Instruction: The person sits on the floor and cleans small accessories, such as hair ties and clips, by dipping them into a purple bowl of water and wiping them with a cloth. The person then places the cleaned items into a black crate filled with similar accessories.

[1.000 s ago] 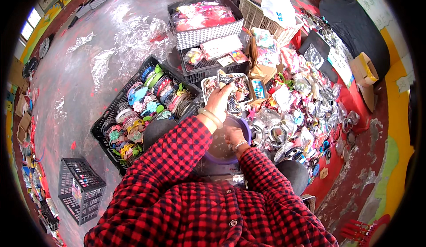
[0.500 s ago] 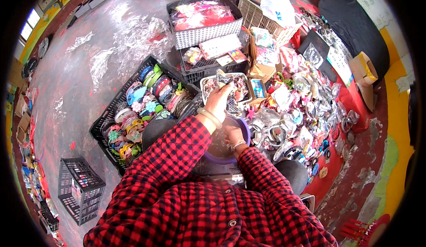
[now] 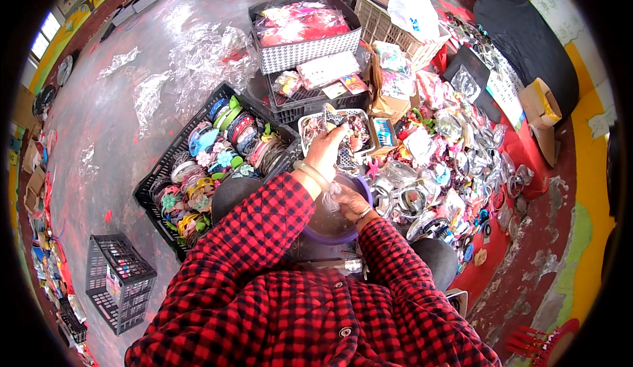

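My left hand point(image 3: 325, 151), with a pale bangle at its wrist, is closed on a black-and-white patterned cloth piece point(image 3: 347, 154) that hangs beside its fingers. Behind it stands a white basket point(image 3: 305, 133) of small dark and pinkish pieces. Lower and to the right, my right hand point(image 3: 351, 206) pinches a crumpled clear plastic bag point(image 3: 331, 199). That bag hangs over a purple-rimmed basin point(image 3: 366, 187) between my knees. What lies at the bottom of the basin is hard to make out.
Left of my hands is a black crate point(image 3: 160, 168) packed with colourful headbands. Stacked crates and a checked basket point(image 3: 310, 56) stand ahead. A heap of wrapped trinkets point(image 3: 422, 182) spreads on the right. An empty-looking black crate point(image 3: 121, 284) sits at lower left.
My right hand has risen and turned over the basin, and a clear plastic bag now shows in its fingers. My left hand has barely moved.
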Demonstrator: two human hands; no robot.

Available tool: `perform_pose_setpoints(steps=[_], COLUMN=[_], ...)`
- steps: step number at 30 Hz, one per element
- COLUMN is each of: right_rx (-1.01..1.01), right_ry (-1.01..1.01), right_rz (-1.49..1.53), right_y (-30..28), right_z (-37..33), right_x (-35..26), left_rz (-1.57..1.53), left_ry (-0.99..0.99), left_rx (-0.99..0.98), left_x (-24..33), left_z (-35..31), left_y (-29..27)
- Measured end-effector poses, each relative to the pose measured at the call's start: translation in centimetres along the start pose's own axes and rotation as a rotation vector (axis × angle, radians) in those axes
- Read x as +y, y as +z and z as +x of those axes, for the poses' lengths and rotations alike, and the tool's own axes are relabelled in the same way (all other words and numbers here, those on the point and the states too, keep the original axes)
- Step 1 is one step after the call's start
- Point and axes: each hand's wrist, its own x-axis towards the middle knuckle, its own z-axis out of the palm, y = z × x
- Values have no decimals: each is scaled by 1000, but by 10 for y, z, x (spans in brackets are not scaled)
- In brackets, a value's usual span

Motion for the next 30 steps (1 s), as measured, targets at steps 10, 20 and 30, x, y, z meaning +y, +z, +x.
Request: perform_pose_setpoints(steps=[10,20,30], right_rx=[54,102,133], right_ry=[-143,-82,-112], right_rz=[274,95,101], right_y=[28,16,17], right_z=[-15,-10,-8], right_x=[-18,-17,-11], left_rz=[-73,-73,-40], left_ry=[-44,-62,-39], left_rx=[8,9,6], left_x=[3,6,2], left_z=[-5,-7,-2], left_y=[4,5,2])
